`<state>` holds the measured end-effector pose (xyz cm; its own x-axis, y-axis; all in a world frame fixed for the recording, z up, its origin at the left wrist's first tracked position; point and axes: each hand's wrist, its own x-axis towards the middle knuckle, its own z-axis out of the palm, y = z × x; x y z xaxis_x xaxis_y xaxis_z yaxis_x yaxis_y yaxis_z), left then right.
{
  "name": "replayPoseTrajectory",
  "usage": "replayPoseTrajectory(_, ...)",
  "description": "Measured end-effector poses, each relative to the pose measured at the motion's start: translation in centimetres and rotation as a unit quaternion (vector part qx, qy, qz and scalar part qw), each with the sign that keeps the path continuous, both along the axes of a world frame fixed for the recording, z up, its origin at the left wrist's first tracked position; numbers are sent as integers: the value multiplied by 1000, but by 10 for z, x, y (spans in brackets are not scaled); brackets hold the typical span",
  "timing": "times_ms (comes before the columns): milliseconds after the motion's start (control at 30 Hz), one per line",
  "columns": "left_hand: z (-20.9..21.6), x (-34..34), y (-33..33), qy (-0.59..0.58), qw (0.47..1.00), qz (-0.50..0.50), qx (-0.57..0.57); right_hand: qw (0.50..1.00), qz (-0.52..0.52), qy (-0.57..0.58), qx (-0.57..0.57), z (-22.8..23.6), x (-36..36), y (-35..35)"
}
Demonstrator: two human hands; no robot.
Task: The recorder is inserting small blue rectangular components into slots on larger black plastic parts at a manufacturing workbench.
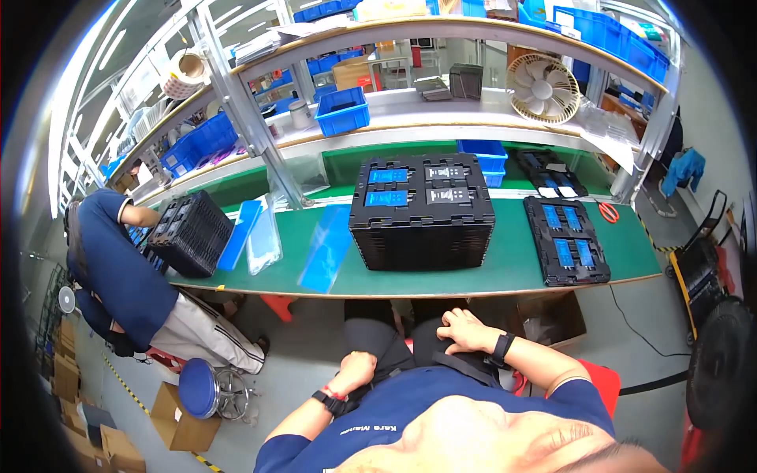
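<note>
Black tray stack [422, 213] near table's [505, 276] front edge, mid-length; blue sheet [325, 248] left, single tray [566, 240] right, scissors [608, 212] toward right edge, blue bins [482, 162] behind. Long axis left-right, along front edge. Left hand [356, 370] curled, fingers together; right hand [467, 331] on thigh, fingers slightly apart.

Tray stack [421, 225] on workbench [631, 251]
</note>
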<state>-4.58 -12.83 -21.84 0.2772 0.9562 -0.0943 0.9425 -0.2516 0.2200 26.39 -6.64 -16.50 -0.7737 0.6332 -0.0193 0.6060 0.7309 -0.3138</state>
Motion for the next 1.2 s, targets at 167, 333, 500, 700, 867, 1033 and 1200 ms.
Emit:
replayPoseTrajectory(167,4,-9,-14,-66,995,46,-61,997,51,-21,51,-28,-8,-2)
replayPoseTrajectory(333,8,-17,-14,-58,996,56,-36,997,61,-41,-6,-23,4,-6)
replayPoseTrajectory(500,22,-29,-13,-142,981,100,-88,994,62,-73,-44,-21,15,-4)
replayPoseTrajectory(700,48,-51,42,-209,936,51,280,989,-34,51,-134,-4,23,14)
replayPoseTrajectory(867,69,-63,105,-110,923,68,362,966,-189,158,-78,47,55,11)
replayPoseTrajectory(1033,74,-54,150,-9,960,207,188,878,-353,324,6,45,86,17)
replayPoseTrajectory(1200,75,-59,157,-57,958,199,197,851,-434,294,38,37,89,26)
